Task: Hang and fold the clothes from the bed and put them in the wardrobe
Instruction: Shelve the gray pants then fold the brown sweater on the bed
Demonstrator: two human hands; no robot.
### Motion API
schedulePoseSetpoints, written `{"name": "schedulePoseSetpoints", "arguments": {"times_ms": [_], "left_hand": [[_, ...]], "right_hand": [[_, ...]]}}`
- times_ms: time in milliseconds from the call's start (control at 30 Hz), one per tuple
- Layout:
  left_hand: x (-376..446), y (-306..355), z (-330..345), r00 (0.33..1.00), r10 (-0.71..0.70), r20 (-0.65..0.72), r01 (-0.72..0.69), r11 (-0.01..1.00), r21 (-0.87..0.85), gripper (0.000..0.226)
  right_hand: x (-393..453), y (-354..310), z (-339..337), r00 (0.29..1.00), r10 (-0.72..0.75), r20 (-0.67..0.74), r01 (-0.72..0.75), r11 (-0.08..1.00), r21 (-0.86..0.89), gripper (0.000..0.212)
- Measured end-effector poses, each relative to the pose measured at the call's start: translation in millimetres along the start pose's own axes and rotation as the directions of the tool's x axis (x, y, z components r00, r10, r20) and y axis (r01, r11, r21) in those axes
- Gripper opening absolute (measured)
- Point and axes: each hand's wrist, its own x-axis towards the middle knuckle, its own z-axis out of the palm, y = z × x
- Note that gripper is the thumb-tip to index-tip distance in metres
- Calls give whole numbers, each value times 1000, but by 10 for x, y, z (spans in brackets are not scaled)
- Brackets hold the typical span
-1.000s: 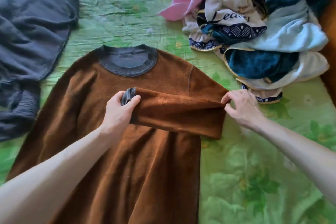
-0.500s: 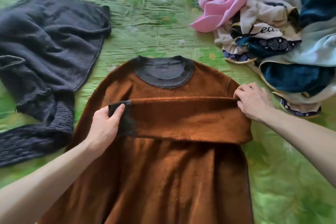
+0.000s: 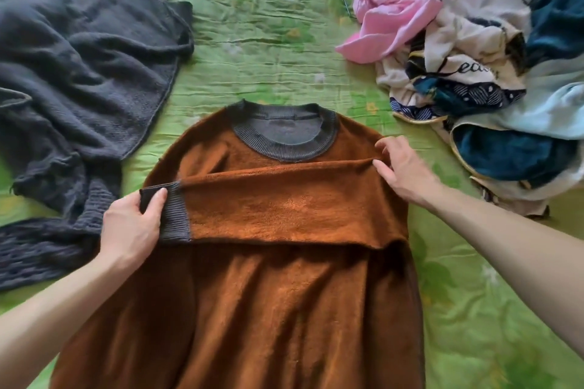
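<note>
A brown fleece sweater (image 3: 271,309) with a dark grey ribbed collar lies flat on the green bed cover (image 3: 252,25), neck pointing away from me. Its right sleeve (image 3: 284,208) is folded straight across the chest. My left hand (image 3: 131,227) pinches the sleeve's grey ribbed cuff at the sweater's left edge. My right hand (image 3: 406,172) grips the fold at the right shoulder, thumb and fingers closed on the fabric.
A dark grey knitted garment (image 3: 79,79) lies spread at the left. At the right is a heap of clothes (image 3: 493,79): a pink piece (image 3: 392,19), white and navy printed fabric, pale blue and teal pieces.
My left hand has drawn the cuff further left until the sleeve lies stretched across the chest. My right hand stayed at the shoulder fold. The view shifted, so the sweater sits more central.
</note>
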Motion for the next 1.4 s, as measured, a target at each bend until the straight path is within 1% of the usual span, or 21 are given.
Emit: {"name": "schedulePoseSetpoints", "arguments": {"times_ms": [67, 133, 233, 300, 367, 467, 567, 633, 733, 767, 833, 900, 967, 1033, 1100, 1133, 1200, 1267, 1300, 1367, 1400], "left_hand": [[22, -27, -2, 1000, -2, 25, 1, 1000, 21, 41], [33, -47, 17, 1000, -5, 16, 5, 999, 40, 42], [29, -8, 57, 1000, -16, -19, 17, 999, 49, 43], [13, 36, 78, 1000, -9, -18, 10, 997, 72, 38], [-18, 83, 101, 1000, -15, -24, 18, 992, 124, 30], [-100, 215, 150, 998, -33, -54, 41, 985, 168, 21], [-162, 319, 239, 994, 90, -54, -79, 980, 184, 14], [-164, 371, 299, 985, 166, -46, -154, 967, 202, 10], [-75, 454, 334, 973, 210, -94, -188, 962, 200, 12], [-22, 467, 327, 966, 224, -127, -196, 961, 196, 13], [108, 474, 293, 951, 241, -193, -201, 957, 207, 15], [223, 482, 270, 950, 221, -220, -168, 957, 236, 16], [272, 516, 278, 966, 191, -174, -130, 942, 310, 18], [251, 558, 322, 981, 161, -111, -100, 899, 426, 22], [181, 596, 405, 977, 203, -70, -142, 857, 496, 27], [133, 620, 468, 964, 260, -46, -203, 840, 503, 29], [22, 700, 618, 911, 412, 25, -370, 789, 491, 36], [-94, 819, 809, 825, 546, 142, -542, 696, 472, 45], [-162, 890, 919, 778, 592, 211, -614, 644, 457, 48], [-334, 1045, 1162, 687, 644, 336, -723, 559, 407, 51], [-433, 1116, 1287, 643, 656, 395, -764, 524, 376, 53]], "right_hand": [[-83, 51, 147, 993, 111, -46, -107, 991, 81, 45], [-205, 111, 299, 985, 162, -64, -158, 985, 62, 51], [-391, 210, 460, 992, 113, -59, -114, 993, -24, 58], [-475, 279, 492, 993, 82, -81, -86, 996, -39, 61], [-562, 331, 491, 990, 93, -111, -96, 995, -26, 66], [-685, 389, 506, 971, 179, -156, -170, 983, 64, 72], [-748, 386, 509, 941, 307, -141, -281, 943, 178, 76], [-753, 364, 532, 917, 389, -91, -360, 903, 233, 72], [-727, 364, 533, 876, 481, -28, -455, 844, 285, 53], [-727, 383, 530, 870, 491, -36, -457, 833, 311, 45], [-747, 420, 533, 858, 503, -105, -430, 814, 391, 32], [-782, 437, 557, 836, 529, -147, -421, 790, 446, 25], [-801, 420, 608, 827, 546, -132, -436, 772, 463, 23], [-799, 397, 636, 822, 562, -95, -460, 752, 473, 24], [-814, 379, 603, 825, 559, -80, -463, 751, 470, 28], [-831, 383, 579, 832, 550, -78, -458, 758, 465, 30], [-888, 395, 552, 851, 520, -69, -443, 783, 436, 34], [-954, 386, 545, 866, 497, -48, -444, 810, 382, 42], [-985, 386, 554, 873, 487, -33, -445, 821, 357, 43], [-1034, 411, 585, 889, 457, -17, -420, 832, 362, 39], [-1057, 441, 599, 890, 454, -31, -406, 822, 400, 34]]}}
